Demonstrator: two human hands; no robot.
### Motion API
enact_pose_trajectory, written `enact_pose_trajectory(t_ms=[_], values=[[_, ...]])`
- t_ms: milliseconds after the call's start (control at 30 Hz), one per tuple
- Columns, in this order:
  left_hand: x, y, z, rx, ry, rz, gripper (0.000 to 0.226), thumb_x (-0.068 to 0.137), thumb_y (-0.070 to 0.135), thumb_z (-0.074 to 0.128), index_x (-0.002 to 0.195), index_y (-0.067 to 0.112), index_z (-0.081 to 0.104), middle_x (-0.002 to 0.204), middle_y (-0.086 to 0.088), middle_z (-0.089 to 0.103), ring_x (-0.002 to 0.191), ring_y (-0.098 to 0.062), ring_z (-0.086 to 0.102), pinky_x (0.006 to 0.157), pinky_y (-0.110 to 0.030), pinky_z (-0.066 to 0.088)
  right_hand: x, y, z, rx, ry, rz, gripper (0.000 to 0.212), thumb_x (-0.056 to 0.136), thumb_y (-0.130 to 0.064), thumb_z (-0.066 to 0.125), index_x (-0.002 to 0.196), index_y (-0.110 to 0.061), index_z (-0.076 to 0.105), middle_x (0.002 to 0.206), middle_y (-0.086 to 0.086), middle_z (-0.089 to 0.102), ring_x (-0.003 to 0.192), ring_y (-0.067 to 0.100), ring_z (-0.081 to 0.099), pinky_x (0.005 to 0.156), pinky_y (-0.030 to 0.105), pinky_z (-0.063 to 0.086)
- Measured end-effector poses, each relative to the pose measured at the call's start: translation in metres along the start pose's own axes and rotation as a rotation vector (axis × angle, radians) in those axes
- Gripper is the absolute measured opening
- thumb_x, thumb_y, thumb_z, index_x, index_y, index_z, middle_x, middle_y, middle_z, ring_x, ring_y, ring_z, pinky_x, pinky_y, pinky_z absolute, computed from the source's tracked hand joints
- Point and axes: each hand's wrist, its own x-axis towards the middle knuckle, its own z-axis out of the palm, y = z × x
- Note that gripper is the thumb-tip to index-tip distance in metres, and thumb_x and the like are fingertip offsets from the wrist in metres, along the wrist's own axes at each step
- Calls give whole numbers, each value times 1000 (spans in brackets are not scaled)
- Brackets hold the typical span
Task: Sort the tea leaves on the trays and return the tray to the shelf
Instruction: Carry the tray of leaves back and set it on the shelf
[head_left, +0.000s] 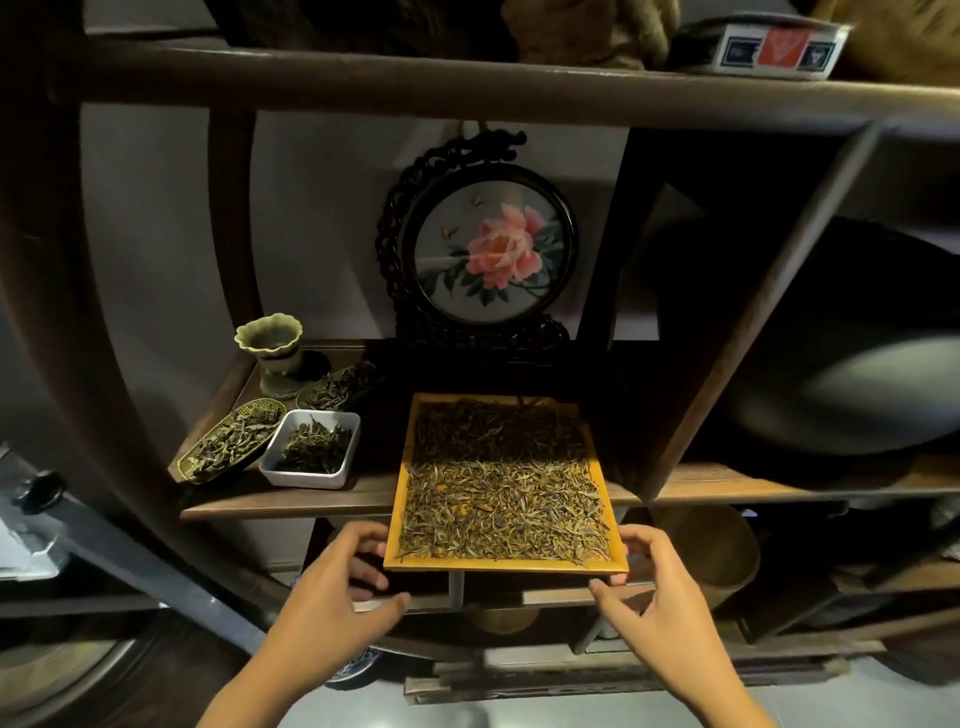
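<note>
A rectangular yellow wooden tray (400, 512) full of dry tea leaves (504, 509) lies half on the dark wooden shelf (291, 501), its near end jutting out over the shelf edge. My left hand (340, 582) grips the tray's near left corner, fingers curled under it. My right hand (647, 587) holds the near right corner, fingertips at the rim. The far half of the tray is in shadow.
On the shelf to the left stand a white square dish (275, 467) of leaves, a brass leaf-shaped dish (182, 465), another small dish of leaves (337, 387) and a green ceramic cup (270, 343). A round framed peony embroidery (493, 254) stands behind the tray. A slanted wooden post (727, 364) rises to the right.
</note>
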Motion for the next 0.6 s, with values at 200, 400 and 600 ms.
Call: enact_pose_trajectory(t_ms=[200, 400, 600], values=[[9, 9, 12, 25, 99, 11, 34, 71, 21, 81, 94, 34, 59, 84, 5, 66, 65, -12, 65, 60, -32, 59, 9, 0, 2, 5, 77, -34, 47, 73, -10, 77, 102, -35, 50, 94, -6, 63, 81, 2, 60, 56, 13, 49], [19, 14, 13, 128, 147, 41, 32, 74, 26, 79, 94, 36, 56, 84, 7, 66, 66, -5, 63, 57, -19, 53, 21, 1, 5, -52, 113, -52, 43, 75, -17, 77, 108, -31, 52, 97, -11, 62, 88, -4, 56, 65, 6, 46], [28, 19, 15, 169, 170, 44, 28, 76, 33, 77, 93, 38, 55, 78, 9, 65, 63, -2, 60, 53, -16, 47, 33, 2, 8, -95, 174, -89, 38, 77, -18, 75, 105, -29, 53, 94, -5, 58, 88, -4, 54, 67, 2, 42]])
